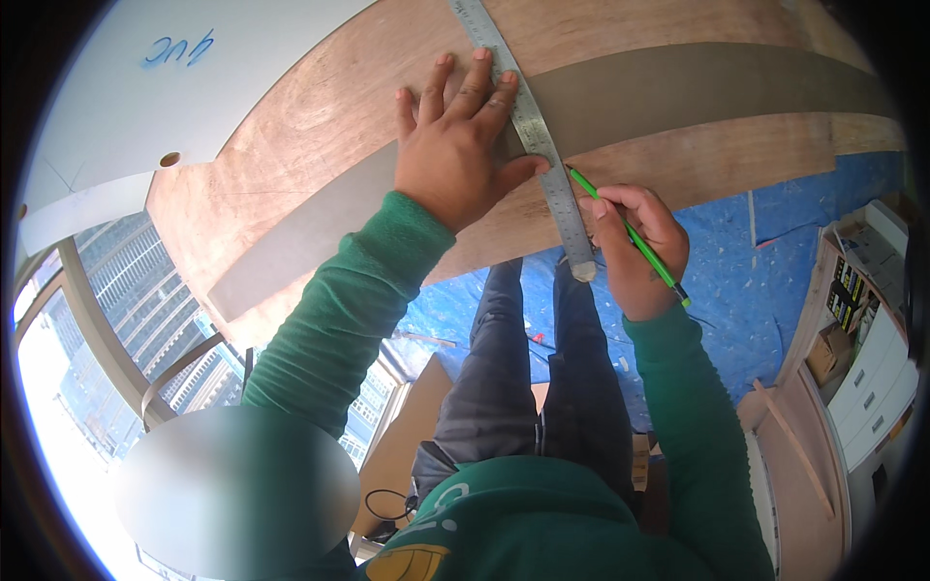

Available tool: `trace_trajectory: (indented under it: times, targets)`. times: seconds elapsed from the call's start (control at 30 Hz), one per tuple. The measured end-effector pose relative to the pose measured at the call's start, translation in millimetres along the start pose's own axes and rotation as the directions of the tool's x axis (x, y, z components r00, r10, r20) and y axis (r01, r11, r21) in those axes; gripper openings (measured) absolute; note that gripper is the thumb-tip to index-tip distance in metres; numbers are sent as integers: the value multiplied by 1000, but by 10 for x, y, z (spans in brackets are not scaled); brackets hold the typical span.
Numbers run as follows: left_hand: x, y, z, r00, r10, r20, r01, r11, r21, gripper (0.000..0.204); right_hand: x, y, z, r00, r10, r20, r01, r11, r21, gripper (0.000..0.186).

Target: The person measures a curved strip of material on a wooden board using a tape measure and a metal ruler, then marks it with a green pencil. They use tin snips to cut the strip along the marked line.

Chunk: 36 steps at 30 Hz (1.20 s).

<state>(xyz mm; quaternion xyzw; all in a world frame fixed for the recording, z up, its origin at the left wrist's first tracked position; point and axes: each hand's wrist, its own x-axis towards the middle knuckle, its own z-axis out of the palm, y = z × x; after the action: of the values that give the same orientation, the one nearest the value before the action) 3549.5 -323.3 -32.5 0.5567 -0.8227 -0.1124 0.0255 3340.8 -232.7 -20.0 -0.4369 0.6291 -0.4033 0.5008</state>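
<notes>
A metal ruler point(528, 116) lies across a long grey-brown strip point(668, 94) on a plywood sheet point(320, 145). My left hand point(453, 145) is spread flat over the strip, its thumb and fingertips pressing on or along the ruler's left edge. Between the fingers of my right hand point(641, 247) is a green pencil point(630, 228). The pencil's tip meets the strip's lower edge, just right of the ruler. The ruler's near end sticks out past the plywood's near edge and looks whitish and worn.
At the upper left lies a white panel point(262, 58) with blue handwriting and a round hole. Blue sheeting point(717, 281) covers the floor beyond my legs. On the right stand a white drawer unit point(867, 387) and a wooden board point(799, 450). Large windows point(145, 290) line the left.
</notes>
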Motion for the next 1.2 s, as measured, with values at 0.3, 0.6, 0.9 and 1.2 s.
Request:
trace_trajectory:
  times: [0.3,0.6,0.9,1.2]
  targets:
    - [7,9,5,1000,11,-1,-11,1000,9,92,41,76,49,998,-68,-18,70,985,156,14]
    - [10,7,-9,1000,8,-2,-8,1000,-4,92,153,148,108,987,-160,9,160,987,11,14]
    - [5,-1,20,1000,14,7,-14,1000,-12,92,728,-35,392,981,-191,-45,192,981,12,11]
    - [-4,-10,13,1000,17,-1,-17,1000,-22,92,549,-34,285,990,-140,-21,140,990,-11,10]
